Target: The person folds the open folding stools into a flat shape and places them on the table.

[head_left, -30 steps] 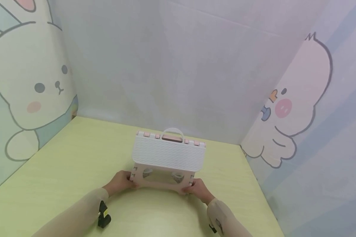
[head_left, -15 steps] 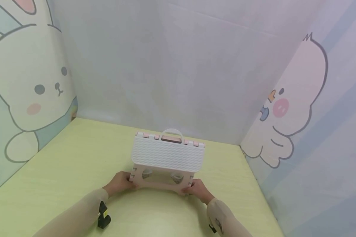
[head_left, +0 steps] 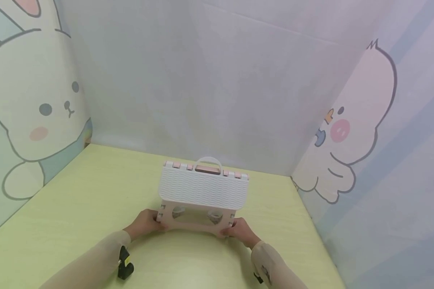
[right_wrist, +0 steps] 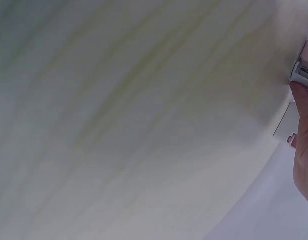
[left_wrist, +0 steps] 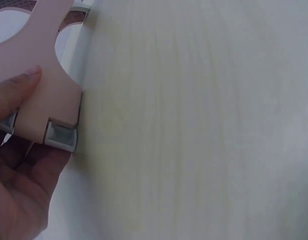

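A folding step stool (head_left: 204,186) stands on the table, its white textured top tilted toward me and its pink leg panel below. A white carry handle (head_left: 208,159) arches over the top's far edge. My left hand (head_left: 144,222) grips the lower left corner of the pink leg. In the left wrist view, the thumb lies across the pink leg panel (left_wrist: 49,100) while the fingers curl behind its edge. At the lower right corner, my right hand (head_left: 243,230) holds the other side with its thumb in front. The right wrist view catches only part of this hand (right_wrist: 305,135).
A pale yellow table (head_left: 94,188) extends around the stool. Curtains printed with a rabbit (head_left: 39,92) on the left and a chick (head_left: 361,104) on the right enclose it. A grey-white curtain (head_left: 209,80) hangs behind. Black wrist devices (head_left: 124,263) sit at both sleeves.
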### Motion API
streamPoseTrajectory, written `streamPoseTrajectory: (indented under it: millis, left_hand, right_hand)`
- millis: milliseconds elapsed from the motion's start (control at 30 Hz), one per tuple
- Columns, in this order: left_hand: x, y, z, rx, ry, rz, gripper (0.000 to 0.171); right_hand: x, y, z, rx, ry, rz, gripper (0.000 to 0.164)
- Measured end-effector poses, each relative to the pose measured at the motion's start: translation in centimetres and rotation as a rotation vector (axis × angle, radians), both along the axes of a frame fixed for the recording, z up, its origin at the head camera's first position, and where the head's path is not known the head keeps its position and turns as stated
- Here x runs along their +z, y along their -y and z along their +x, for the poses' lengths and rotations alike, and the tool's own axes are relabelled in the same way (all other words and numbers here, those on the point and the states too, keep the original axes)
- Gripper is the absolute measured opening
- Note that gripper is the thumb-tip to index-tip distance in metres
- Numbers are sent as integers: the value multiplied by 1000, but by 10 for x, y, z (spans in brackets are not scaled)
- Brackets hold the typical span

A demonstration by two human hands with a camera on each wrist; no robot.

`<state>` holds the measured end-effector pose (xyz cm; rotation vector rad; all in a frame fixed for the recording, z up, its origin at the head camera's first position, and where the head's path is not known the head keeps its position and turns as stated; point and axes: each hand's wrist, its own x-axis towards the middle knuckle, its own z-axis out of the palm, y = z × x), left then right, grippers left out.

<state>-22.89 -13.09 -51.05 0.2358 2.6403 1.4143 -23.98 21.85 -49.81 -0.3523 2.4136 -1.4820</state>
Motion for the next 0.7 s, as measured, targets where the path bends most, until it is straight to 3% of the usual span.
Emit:
streamPoseTrajectory:
  millis: [700]
  left_hand:
    - [-1,0,0,1,19,14,22]
  right_hand:
    - [1,1,-1,-15,27,-3,32]
